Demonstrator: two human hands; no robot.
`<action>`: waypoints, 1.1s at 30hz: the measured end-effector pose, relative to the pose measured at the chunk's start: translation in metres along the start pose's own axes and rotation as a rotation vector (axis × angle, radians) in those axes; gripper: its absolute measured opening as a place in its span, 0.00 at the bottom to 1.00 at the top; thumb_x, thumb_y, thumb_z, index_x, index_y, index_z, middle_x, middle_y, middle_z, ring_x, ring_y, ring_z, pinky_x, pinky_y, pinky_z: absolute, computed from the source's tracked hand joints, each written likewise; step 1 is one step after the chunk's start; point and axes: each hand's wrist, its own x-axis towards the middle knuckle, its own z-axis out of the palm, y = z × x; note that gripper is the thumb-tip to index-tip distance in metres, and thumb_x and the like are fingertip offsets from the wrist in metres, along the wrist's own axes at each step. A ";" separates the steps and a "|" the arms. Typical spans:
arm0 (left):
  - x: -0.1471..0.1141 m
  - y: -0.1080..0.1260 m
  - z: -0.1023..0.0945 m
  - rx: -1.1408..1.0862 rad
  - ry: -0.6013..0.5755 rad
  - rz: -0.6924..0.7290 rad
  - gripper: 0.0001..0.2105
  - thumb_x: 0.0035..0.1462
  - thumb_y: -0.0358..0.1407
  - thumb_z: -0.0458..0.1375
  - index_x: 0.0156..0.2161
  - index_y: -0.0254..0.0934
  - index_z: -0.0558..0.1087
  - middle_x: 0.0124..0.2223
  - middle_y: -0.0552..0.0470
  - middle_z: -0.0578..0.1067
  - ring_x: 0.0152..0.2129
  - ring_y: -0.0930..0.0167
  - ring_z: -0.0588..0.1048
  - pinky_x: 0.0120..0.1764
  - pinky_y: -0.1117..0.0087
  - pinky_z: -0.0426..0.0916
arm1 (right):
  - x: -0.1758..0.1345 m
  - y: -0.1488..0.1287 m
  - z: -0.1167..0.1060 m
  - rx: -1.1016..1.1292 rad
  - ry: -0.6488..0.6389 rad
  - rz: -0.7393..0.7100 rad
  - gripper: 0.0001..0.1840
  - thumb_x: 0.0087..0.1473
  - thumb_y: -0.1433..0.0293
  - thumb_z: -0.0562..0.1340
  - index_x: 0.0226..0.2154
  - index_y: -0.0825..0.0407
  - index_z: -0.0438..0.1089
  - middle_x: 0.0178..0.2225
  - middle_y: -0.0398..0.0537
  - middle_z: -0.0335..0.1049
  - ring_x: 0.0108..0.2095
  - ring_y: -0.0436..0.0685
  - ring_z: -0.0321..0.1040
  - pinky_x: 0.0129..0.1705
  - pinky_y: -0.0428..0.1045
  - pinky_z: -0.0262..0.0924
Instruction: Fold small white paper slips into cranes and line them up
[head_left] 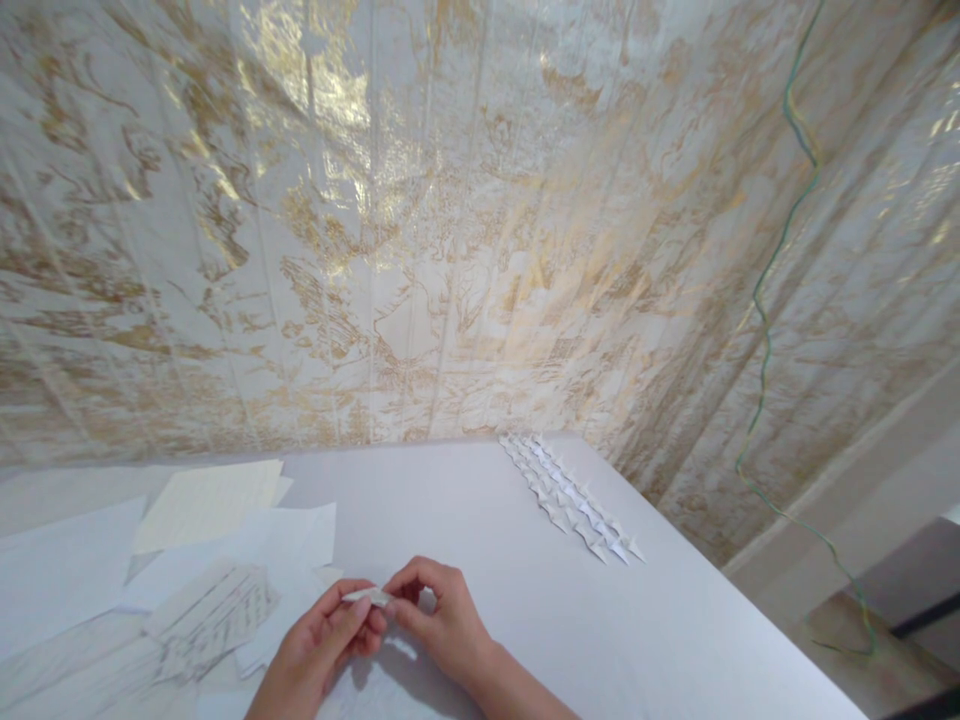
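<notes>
A small folded piece of white paper (367,596) is held just above the white table, between both hands. My left hand (322,640) pinches its left part, thumb on top and fingers curled beneath. From the other side, my right hand (442,610) grips its right end between thumb and forefinger. The piece's exact shape is partly covered by the fingers. Farther back on the right, folded white paper pieces (570,495) with pointed tips lie in several slanting rows.
Loose paper sheets (210,510) overlap on the left, some with writing (214,615). The white table (442,490) ends at a slanting right edge. Gold-patterned curtain (420,250) hangs behind it. A thin green wire (766,340) dangles at the right.
</notes>
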 end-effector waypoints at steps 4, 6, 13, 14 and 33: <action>0.000 0.000 0.001 -0.015 -0.006 -0.002 0.23 0.41 0.54 0.73 0.34 0.37 0.78 0.25 0.52 0.80 0.22 0.69 0.76 0.29 0.68 0.72 | 0.001 0.005 0.001 0.006 0.029 0.027 0.10 0.53 0.63 0.69 0.30 0.53 0.80 0.25 0.45 0.73 0.28 0.53 0.67 0.35 0.48 0.62; 0.000 0.000 0.001 -0.021 -0.011 -0.005 0.23 0.41 0.54 0.73 0.33 0.37 0.78 0.25 0.52 0.80 0.21 0.69 0.75 0.28 0.68 0.71 | 0.002 0.007 0.000 0.024 0.036 0.057 0.10 0.53 0.63 0.69 0.29 0.53 0.80 0.24 0.45 0.74 0.27 0.53 0.67 0.34 0.48 0.62; 0.001 0.001 -0.001 -0.040 -0.018 -0.014 0.22 0.43 0.53 0.72 0.34 0.36 0.79 0.26 0.51 0.80 0.23 0.69 0.75 0.30 0.68 0.71 | -0.001 0.008 0.000 -0.143 0.005 -0.071 0.06 0.56 0.70 0.65 0.36 0.52 0.78 0.29 0.45 0.74 0.31 0.53 0.70 0.37 0.47 0.64; 0.000 0.002 -0.002 -0.040 -0.018 -0.016 0.22 0.44 0.53 0.72 0.35 0.36 0.79 0.26 0.51 0.80 0.23 0.69 0.75 0.31 0.68 0.72 | -0.002 0.008 0.001 -0.189 -0.003 -0.120 0.06 0.56 0.72 0.64 0.37 0.52 0.78 0.30 0.45 0.74 0.31 0.53 0.70 0.38 0.47 0.64; 0.000 -0.007 -0.006 0.244 -0.023 0.130 0.23 0.46 0.58 0.68 0.37 0.41 0.79 0.30 0.53 0.80 0.27 0.69 0.75 0.30 0.73 0.68 | 0.000 0.008 -0.003 -0.308 0.039 -0.074 0.07 0.55 0.79 0.63 0.31 0.53 0.75 0.28 0.44 0.73 0.30 0.51 0.67 0.36 0.44 0.60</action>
